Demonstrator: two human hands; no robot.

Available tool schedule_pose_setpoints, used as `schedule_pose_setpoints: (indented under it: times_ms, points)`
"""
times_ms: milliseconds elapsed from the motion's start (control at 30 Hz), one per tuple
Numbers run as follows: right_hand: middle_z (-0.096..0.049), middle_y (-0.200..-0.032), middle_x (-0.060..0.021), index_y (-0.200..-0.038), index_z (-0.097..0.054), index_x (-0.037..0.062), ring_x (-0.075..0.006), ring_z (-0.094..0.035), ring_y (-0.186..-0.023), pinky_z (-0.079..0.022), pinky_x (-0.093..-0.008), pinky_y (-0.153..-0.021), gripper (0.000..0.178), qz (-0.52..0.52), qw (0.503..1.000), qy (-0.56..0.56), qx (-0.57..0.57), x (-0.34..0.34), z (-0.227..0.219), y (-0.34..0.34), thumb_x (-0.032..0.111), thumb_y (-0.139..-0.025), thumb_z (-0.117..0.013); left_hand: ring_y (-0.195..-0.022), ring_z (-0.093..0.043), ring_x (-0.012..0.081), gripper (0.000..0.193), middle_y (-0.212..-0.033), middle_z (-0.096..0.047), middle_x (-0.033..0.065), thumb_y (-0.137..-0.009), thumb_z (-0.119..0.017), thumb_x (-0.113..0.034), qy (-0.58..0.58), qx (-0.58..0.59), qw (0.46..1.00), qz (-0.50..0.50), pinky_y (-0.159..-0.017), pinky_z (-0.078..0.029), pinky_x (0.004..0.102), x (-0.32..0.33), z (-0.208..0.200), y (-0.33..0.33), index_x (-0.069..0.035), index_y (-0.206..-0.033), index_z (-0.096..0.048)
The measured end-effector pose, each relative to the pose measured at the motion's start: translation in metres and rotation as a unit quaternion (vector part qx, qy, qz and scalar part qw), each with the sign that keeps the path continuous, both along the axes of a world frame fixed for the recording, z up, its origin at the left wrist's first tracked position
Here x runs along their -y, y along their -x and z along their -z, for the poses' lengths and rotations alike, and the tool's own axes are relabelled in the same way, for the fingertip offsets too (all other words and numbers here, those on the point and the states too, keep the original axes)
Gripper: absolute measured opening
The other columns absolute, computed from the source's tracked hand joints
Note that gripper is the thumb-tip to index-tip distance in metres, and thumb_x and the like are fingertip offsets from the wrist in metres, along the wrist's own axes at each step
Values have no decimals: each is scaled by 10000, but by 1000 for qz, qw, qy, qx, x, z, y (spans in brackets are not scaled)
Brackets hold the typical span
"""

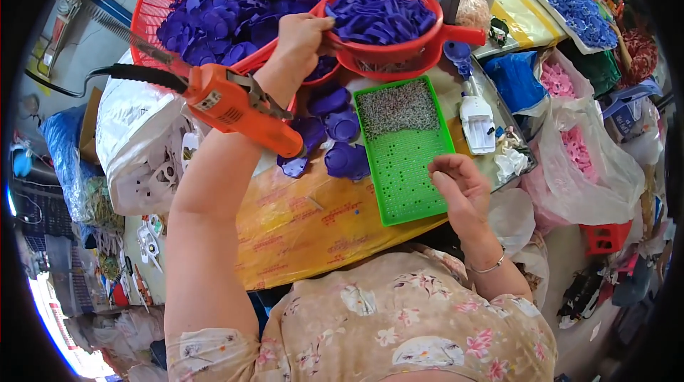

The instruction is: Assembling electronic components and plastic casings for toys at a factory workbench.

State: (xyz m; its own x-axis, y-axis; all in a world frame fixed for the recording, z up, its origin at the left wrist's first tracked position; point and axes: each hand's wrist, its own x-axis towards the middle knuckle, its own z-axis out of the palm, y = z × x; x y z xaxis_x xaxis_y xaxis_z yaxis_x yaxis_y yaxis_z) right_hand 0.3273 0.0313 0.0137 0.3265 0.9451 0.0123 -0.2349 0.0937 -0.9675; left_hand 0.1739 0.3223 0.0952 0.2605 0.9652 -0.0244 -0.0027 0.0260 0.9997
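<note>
Left grip (302, 38) pinches red bowl (388, 48) heaped with purple slivers (381, 15); right grip (462, 186) loosely curled, empty

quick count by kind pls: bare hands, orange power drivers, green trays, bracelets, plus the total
Bare hands: 2 (left hand, right hand)
Orange power driver: 1
Green tray: 1
Bracelet: 1
Total: 5
</note>
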Motion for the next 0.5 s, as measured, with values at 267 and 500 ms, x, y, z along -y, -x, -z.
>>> schedule_pose_setpoints:
  times_ms: [267, 500]
  points:
    - [-623, -921, -48, -1004, -580, -19, -97, -567, -823, -448, -222, -762, 145, -26, 999, -10, 15, -2, -4, 1, -16, -861, -554, -711, -650, 299, 204, -824, -624, 173, -907, -579, -179, 150, 37, 983, 102, -676, -567, 410, -1, 33, 7, 16, -966, -571]
    - [-619, -878, -55, -978, -589, -26, -104, -553, -806, -436, -226, -753, 127, -14, 997, -9, 70, 8, -11, 4, -16, -860, -543, -773, -656, 232, 364, -897, -653, 157, -865, -620, -241, -188, -178, 965, -42, -679, -544, 364, 48, 36, 164, 41, -1088, -557]
